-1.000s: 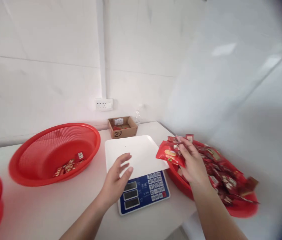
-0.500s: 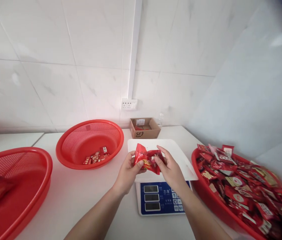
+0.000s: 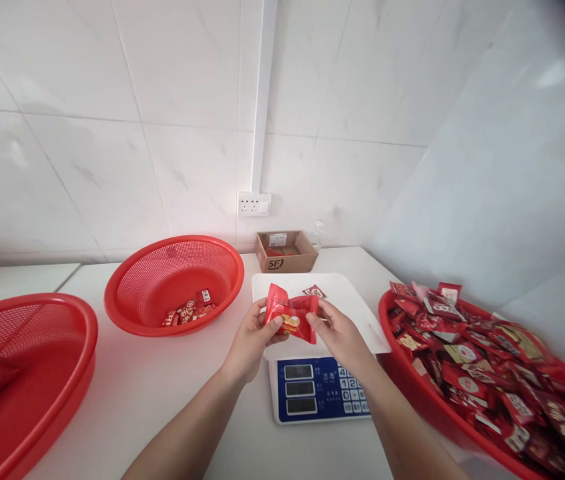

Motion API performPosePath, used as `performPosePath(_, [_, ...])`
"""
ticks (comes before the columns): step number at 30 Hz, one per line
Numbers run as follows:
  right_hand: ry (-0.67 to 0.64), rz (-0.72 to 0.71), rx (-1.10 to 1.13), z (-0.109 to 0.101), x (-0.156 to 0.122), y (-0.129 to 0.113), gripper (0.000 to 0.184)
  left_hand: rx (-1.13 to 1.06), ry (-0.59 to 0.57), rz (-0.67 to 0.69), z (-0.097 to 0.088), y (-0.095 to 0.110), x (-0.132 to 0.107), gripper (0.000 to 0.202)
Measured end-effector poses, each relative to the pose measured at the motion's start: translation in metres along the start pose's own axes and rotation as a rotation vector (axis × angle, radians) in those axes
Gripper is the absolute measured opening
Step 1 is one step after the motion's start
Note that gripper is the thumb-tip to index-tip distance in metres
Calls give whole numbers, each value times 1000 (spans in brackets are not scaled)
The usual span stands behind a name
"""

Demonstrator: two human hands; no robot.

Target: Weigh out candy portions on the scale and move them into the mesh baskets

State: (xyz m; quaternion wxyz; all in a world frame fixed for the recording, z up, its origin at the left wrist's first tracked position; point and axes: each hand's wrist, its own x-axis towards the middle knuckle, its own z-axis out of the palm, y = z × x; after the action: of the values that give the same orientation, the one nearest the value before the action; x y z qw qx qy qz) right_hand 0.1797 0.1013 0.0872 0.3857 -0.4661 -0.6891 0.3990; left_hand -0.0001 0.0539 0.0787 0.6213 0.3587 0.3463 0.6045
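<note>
Both of my hands hold a red snack packet (image 3: 291,319) above the white pan (image 3: 345,293) of a scale. My left hand (image 3: 251,335) is closed on the packet's left end, thumb on its front. Its right end is pinched by my right hand (image 3: 341,331). Printed on the front is a small yellowish picture. Behind the packet, a small dark-red packet (image 3: 315,291) lies on the pan. The scale's blue panel (image 3: 322,393), with displays and keys, shows below my hands; my right forearm covers part of it.
At right stands a red basin (image 3: 387,327) heaped with red packets (image 3: 482,373). Two red mesh baskets, one behind (image 3: 129,283) and one at near left (image 3: 69,400), hold a few packets. A cardboard box (image 3: 289,263) sits behind the scale, under a wall socket (image 3: 255,204).
The small dark-red packet has left my right hand and now lies on the pan. My right hand has closed on the larger packet's right end. The view has shifted slightly.
</note>
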Motion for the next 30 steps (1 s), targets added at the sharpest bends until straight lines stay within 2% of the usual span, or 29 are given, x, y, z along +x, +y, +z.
performPosePath(2, [-95,33,121,3,-5,-11,42,41,-24,4,1,1,-2,47])
performPosePath(7, [-172,75,220,-1,-17,-24,35,133,-65,75,0,8,-4,37])
performPosePath(12, [-52,110,115,-4,-20,-17,26,200,38,142,-2,8,-2,34])
performPosePath(15, [-4,148,96,0,-18,-11,23,353,57,177,-6,4,2,33])
performPosePath(19, [70,123,82,-4,-16,-4,27,785,194,437,-14,-1,6,50])
performPosePath(21, [153,59,-53,-19,-18,1,38,1084,165,569,-19,-4,8,52])
performPosePath(22, [202,27,-154,-30,-19,4,42,1214,102,604,-21,-5,9,48])
performPosePath(25, [341,-9,-476,-75,-31,18,46,1487,-110,543,-28,-11,12,39])
performPosePath(27, [404,42,-671,-109,-45,32,47,1598,-165,459,-31,-14,14,39])
performPosePath(30, [448,225,-919,-153,-70,54,50,1672,-139,448,-32,-16,15,41])
